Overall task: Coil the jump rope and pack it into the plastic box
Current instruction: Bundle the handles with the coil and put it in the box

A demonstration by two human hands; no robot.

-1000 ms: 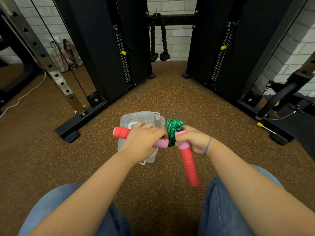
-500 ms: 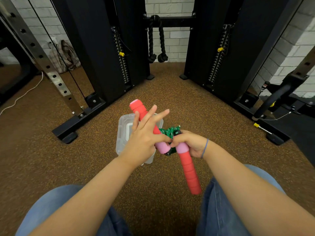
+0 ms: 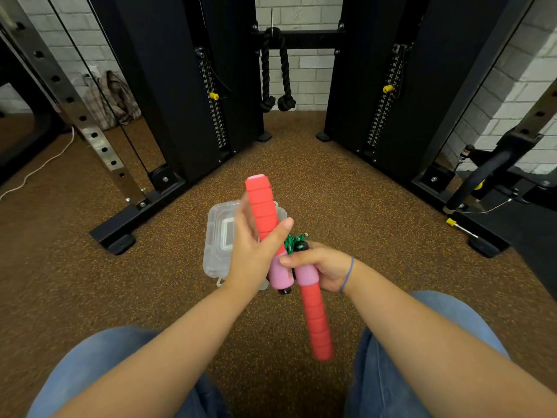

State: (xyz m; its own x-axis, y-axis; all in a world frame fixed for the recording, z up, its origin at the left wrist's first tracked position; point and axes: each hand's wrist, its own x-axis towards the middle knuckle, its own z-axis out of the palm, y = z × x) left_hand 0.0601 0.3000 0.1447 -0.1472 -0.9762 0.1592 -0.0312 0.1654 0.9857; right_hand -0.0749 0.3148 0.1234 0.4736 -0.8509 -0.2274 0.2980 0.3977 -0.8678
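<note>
The jump rope has two red foam handles with pink ends and a green cord. My left hand (image 3: 256,254) holds one handle (image 3: 262,203) between thumb and fingers, and it points up and away from me. My right hand (image 3: 324,263) grips the pink end of the other handle (image 3: 316,321), which points down toward my lap. The bunched green cord (image 3: 291,241) shows just above my right fingers, mostly hidden. The two pink ends lie side by side. The clear plastic box (image 3: 214,245) sits on the floor below my left hand, its lid on.
Brown speckled gym flooring surrounds the box. A black machine foot (image 3: 114,236) and a steel upright (image 3: 90,125) stand at the left. Black weight-stack columns (image 3: 193,101) rise ahead. A black bar with a yellow tip (image 3: 452,221) lies at the right. My jeans-clad knees frame the bottom.
My left hand has swung its handle from pointing left to pointing up, bringing it nearly in line with the other handle. The green cord is now mostly covered by my hands.
</note>
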